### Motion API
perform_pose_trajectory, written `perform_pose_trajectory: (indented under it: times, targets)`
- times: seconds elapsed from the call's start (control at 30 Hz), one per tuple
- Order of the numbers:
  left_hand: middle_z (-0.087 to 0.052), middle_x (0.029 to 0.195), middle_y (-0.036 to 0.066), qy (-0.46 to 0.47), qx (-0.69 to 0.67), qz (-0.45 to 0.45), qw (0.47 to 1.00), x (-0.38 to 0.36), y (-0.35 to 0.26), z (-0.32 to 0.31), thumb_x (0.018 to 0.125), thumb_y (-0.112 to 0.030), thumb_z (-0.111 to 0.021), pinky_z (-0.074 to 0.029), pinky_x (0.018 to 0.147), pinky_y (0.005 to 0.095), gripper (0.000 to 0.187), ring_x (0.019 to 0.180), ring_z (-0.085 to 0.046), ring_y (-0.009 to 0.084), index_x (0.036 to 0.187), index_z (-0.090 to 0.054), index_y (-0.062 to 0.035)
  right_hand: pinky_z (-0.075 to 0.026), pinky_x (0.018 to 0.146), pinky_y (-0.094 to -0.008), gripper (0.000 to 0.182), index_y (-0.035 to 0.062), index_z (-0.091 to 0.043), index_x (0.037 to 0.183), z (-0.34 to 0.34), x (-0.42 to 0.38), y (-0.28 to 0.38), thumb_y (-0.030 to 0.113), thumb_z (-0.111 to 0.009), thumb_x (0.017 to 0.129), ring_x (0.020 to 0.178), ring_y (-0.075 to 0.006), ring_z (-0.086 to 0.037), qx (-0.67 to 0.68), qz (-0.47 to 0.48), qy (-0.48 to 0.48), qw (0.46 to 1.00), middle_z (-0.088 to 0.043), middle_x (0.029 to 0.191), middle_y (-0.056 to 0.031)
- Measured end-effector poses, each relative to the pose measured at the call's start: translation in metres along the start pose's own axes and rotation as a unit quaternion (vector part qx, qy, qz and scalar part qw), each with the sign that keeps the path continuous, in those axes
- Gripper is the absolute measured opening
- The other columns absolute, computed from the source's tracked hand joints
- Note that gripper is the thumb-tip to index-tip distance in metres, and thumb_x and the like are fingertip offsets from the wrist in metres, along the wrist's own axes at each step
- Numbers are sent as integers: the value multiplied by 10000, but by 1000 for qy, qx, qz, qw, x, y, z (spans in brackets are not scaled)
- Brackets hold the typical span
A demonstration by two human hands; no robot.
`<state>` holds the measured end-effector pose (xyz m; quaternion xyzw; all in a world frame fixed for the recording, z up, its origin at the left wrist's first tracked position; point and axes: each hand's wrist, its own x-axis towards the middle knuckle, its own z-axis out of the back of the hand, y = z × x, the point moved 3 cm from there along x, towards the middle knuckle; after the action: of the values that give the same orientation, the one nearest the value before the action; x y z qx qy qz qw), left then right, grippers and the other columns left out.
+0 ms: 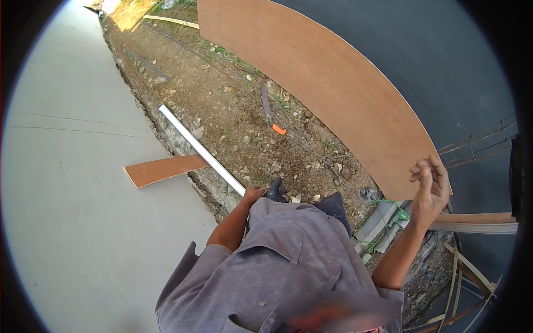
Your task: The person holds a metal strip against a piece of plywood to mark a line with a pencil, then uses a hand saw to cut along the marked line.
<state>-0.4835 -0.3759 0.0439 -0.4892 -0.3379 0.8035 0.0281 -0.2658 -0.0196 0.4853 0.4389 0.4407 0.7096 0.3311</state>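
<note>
My left hand (255, 195) is closed around the near end of a long, pale aluminium bar (202, 151), low beside my shirt front. From there the bar slants away to the left along the edge of the dirt strip, crossing over one end of a short brown plywood strip (161, 168). Raised at the right, my right hand (431, 180) has loosely bent fingers, with no object visible in it. Behind that hand, overlapped by it in this view, is the lower end of a large curved plywood sheet (333, 91).
A handsaw with an orange handle (278, 129) lies on the stony dirt (222, 105). By my right forearm are a green power tool (398, 217) and its cord. Loose timber (463, 272) lies lower right; rebar (483, 141) sticks out at the right. A grey concrete slab (83, 222) spans the left.
</note>
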Motion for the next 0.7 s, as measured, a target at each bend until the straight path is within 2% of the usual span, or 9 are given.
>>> perform_pose_trajectory:
  times: [0.07,0.17,0.23,0.37,0.53,0.57,0.6,0.67,0.7]
  targets:
    - [-677,752,102,-15,26,-11,999,20,8,20,817,-276,-644,-493,656,315,299,691,-623,157,884,-700,10,-449,624,-220,314,-71,-553,1136,-21,-45,-125,95,-620,878,749,-111,-578,-101,-219,42,970,-614,875,-77]
    - [-641,687,67,-5,17,-31,999,32,0,49,827,-241,-635,-477,601,309,280,623,-582,147,864,-684,33,-488,582,-258,308,-50,-590,1092,-23,-185,-290,84,-655,822,630,-130,-598,-229,-333,152,902,-649,769,-103]
    - [-606,654,42,-26,-9,-19,999,27,-20,62,833,-224,-630,-453,558,301,270,582,-547,138,861,-671,41,-509,663,-347,264,-6,-650,1013,-30,-264,-318,120,-658,781,726,-259,-671,-230,-351,176,890,-680,822,-190]
    - [-632,715,49,-4,-30,28,999,44,-44,86,841,-241,-639,-456,555,289,282,600,-552,118,921,-661,29,-510,663,-353,254,15,-678,946,-48,-336,-346,185,-675,757,724,-272,-670,-254,-427,243,833,-678,804,-189]
    - [-674,831,103,43,38,64,996,52,-90,122,843,-337,-643,-500,666,306,411,719,-620,168,1053,-643,17,-511,663,-360,263,41,-713,861,-113,-260,-411,265,-695,726,721,-289,-668,-263,-381,270,844,-675,782,-188]
    - [-665,929,151,73,102,63,990,54,-97,132,843,-420,-615,-489,758,334,527,842,-623,226,1120,-608,28,-512,663,-355,252,41,-709,895,-135,-231,-421,245,-683,750,722,-268,-669,-240,-450,215,833,-685,793,-167]
    - [-655,1027,198,106,165,62,979,56,-104,138,843,-503,-586,-479,849,362,643,965,-627,283,1188,-572,39,-486,537,-313,206,-12,-675,910,-162,-205,-437,150,-640,788,578,-195,-640,-171,-542,176,804,-662,698,-115]
    - [-600,1126,233,108,189,65,974,71,-118,146,834,-576,-541,-428,926,372,746,1078,-563,319,1229,-525,57,-482,513,-295,181,-40,-657,912,-213,-134,-454,111,-597,832,540,-165,-621,-185,-377,184,888,-654,701,-108]
    - [-545,1225,267,106,207,63,971,80,-124,151,825,-648,-495,-378,1003,383,849,1191,-499,355,1271,-479,75,-486,533,-305,202,-25,-654,960,-240,-94,-449,129,-613,836,556,-164,-624,-186,-402,211,872,-660,723,-114]
